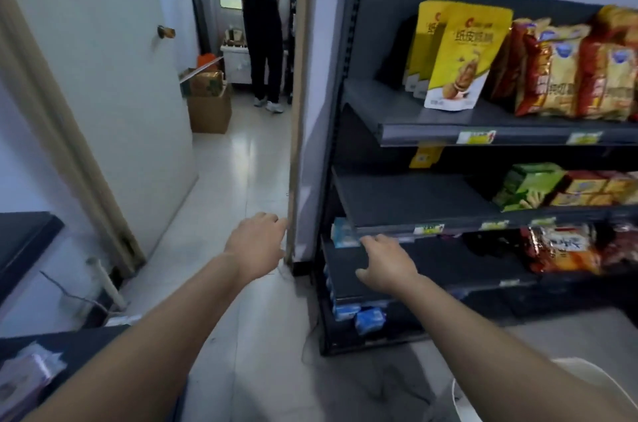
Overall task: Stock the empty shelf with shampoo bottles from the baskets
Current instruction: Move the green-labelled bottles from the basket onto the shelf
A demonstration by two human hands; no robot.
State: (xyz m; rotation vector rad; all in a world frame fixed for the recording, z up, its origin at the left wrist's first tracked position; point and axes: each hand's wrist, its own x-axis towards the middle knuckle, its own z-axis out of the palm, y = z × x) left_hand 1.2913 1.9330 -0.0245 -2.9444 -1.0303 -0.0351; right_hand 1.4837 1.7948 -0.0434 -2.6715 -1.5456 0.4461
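Observation:
A dark grey shelf unit (pixel 414 200) stands at the right against the wall. Its left halves are bare on several levels; snack bags fill the right side. My left hand (pixel 255 243) is stretched forward over the floor near the door frame, fingers loosely apart, holding nothing. My right hand (pixel 385 264) reaches in front of the lower shelf's left end, fingers spread and empty. No shampoo bottles show. A white rim (pixel 459 397) at the bottom right may be a basket; I cannot tell.
Yellow nut pouches (pixel 462 55) and red-gold snack bags (pixel 566 72) fill the top shelf. Blue packs (pixel 369 318) sit on the bottom level. An open door (pixel 103 93) leads to a room with a standing person (pixel 262 24) and cardboard boxes (pixel 209 107). A dark counter (pixel 20 242) is at left.

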